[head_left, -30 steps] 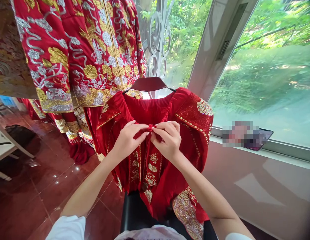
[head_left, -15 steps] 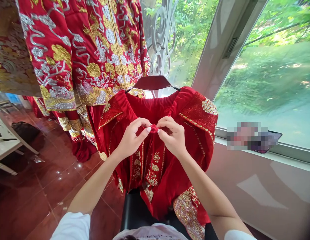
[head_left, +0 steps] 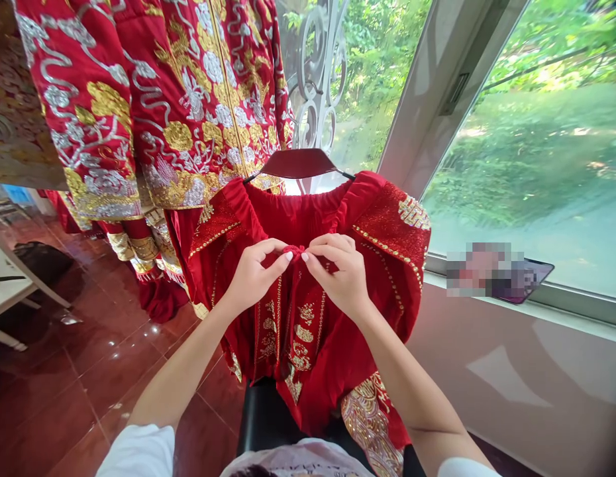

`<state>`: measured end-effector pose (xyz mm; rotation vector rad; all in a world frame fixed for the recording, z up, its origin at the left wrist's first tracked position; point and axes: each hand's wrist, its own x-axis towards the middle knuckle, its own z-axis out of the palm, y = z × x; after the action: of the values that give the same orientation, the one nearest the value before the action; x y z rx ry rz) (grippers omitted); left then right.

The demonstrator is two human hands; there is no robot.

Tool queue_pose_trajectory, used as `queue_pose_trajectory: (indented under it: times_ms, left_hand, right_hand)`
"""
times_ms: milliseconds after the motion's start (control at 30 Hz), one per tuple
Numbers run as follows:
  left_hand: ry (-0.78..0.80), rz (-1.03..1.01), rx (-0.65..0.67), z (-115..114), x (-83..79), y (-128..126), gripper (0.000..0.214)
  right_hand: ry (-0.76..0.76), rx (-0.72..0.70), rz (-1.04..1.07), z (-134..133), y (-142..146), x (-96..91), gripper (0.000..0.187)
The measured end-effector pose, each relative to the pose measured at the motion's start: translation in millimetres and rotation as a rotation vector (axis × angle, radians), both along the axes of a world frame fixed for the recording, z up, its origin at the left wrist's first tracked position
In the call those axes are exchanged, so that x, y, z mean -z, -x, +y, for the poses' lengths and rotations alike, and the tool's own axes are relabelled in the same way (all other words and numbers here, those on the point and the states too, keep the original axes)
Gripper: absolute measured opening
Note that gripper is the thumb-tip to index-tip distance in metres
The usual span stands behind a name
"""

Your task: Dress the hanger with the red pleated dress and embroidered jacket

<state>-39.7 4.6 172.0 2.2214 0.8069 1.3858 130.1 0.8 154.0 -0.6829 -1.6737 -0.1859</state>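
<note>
A red garment [head_left: 387, 278] with gold beading and embroidery hangs on a dark red hanger [head_left: 301, 163] in front of me. At its neck opening, a red cord [head_left: 297, 250] is bunched into what looks like a knot or bow. My left hand [head_left: 258, 271] pinches the left side of this cord between thumb and index finger. From the other side my right hand [head_left: 338, 268] pinches it the same way, the fingertips almost meeting. The cord's exact loops are partly hidden by my fingers. Below, the garment's lower part drapes over a black seat [head_left: 268, 411].
Another red jacket [head_left: 189, 112] with gold and silver embroidery hangs close behind on the left. A phone [head_left: 526, 281] lies on the windowsill at right. White furniture [head_left: 14, 285] stands on the tiled floor [head_left: 104, 351]. A scrolled metal piece [head_left: 318, 86] stands before the window.
Both hands stay at the cord, with the fingers slightly shifted and the bunched cord looking smaller and tighter. The whole view has moved a little.
</note>
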Motion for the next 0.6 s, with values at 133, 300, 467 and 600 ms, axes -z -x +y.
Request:
queue_pose_trajectory:
  times_ms: [133, 300, 467, 600]
  left_hand:
    - [-0.202, 0.024, -0.170, -3, 5.3, -5, 0.019]
    - [-0.740, 0.163, -0.600, -14, 15.7, -14, 0.014]
    - [-0.676, 0.329, -0.454, -14, 4.3, -11, 0.011]
    - [-0.370, 0.231, -0.246, -8, -5.1, -8, 0.014]
  right_hand:
    - [-0.033, 0.084, 0.004, -1, 4, 1.8, 0.017]
    - [-0.060, 0.129, 0.063, 1, 9, 4.3, 0.017]
    - [0.032, -0.032, 0.114, -2, 5, 1.8, 0.017]
    - [0.113, -0.127, 0.136, -1, 2, 0.3, 0.015]
